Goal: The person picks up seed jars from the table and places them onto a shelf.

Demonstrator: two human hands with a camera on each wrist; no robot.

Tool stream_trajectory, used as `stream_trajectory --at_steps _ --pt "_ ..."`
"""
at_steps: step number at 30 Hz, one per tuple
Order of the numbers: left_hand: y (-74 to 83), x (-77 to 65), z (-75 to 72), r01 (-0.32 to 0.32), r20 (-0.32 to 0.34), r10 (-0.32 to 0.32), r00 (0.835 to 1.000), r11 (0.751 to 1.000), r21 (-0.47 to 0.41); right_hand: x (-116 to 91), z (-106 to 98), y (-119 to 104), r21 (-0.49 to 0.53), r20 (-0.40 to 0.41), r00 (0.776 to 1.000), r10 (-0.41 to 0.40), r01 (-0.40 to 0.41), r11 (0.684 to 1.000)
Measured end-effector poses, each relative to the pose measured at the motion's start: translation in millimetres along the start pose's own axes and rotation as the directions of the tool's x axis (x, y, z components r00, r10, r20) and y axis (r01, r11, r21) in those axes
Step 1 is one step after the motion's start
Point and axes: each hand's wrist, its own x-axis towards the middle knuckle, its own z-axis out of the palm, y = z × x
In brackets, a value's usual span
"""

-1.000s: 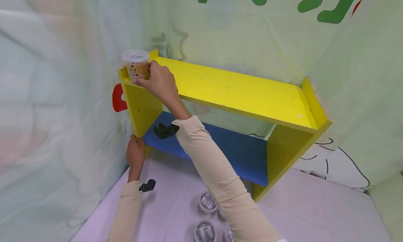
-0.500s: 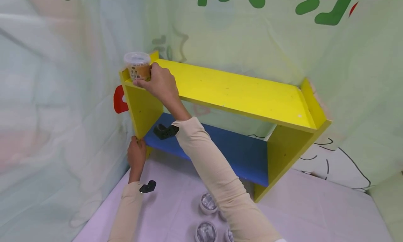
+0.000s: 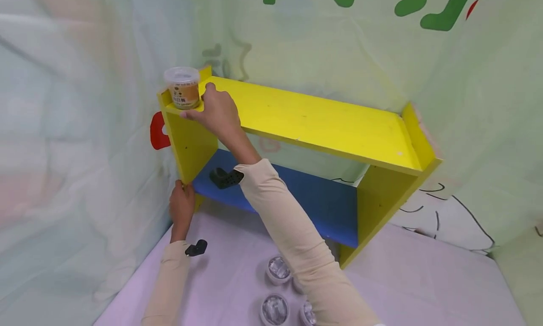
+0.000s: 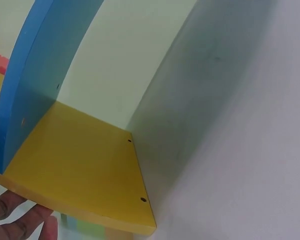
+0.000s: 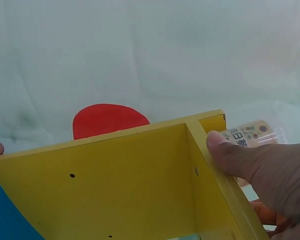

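Observation:
A clear plastic cup (image 3: pixel 185 95) with a lid and a printed orange label stands upright on the left end of the top board of a yellow and blue shelf (image 3: pixel 305 121). Just right of the cup is my right hand (image 3: pixel 221 111), its fingers loosened and a small gap showing beside the label. In the right wrist view the thumb (image 5: pixel 235 156) lies along the board's front edge, partly covering the cup. Lower down, my left hand (image 3: pixel 182 205) grips the edge of the shelf's left side panel (image 4: pixel 90 175), near the blue board (image 4: pixel 27 75).
Several small cups with silvery tops (image 3: pixel 275 309) stand on the pale table (image 3: pixel 229 269) in front of the shelf, some partly hidden by the right sleeve (image 3: pixel 292 231). A printed fabric wall (image 3: pixel 106 128) rises close on the left and behind.
The right hand's fingers have loosened from the cup and drawn slightly right, leaving it on the top board. The left hand keeps its grip on the side panel.

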Motion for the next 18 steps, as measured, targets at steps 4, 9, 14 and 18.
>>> stream_trajectory --at_steps 4,9,14,18 --pt "-2.7 0.5 -1.5 0.03 0.021 -0.031 0.999 0.999 0.015 -3 2 -1 -0.051 0.012 1.0 -0.023 0.024 0.998" --pt "-3.6 0.7 -1.8 0.045 0.042 -0.046 0.998 0.999 0.024 -10 3 -1 -0.138 -0.012 0.999 -0.052 0.05 0.989" --pt "-5.4 3.5 -4.6 0.036 0.03 -0.036 0.999 0.999 0.032 -21 4 -4 -0.274 -0.032 0.994 -0.101 0.088 0.958" --pt "-4.8 8.5 -9.5 0.042 0.014 -0.043 0.999 0.998 0.036 -31 5 -5 -0.372 -0.059 0.985 -0.162 0.128 0.919"
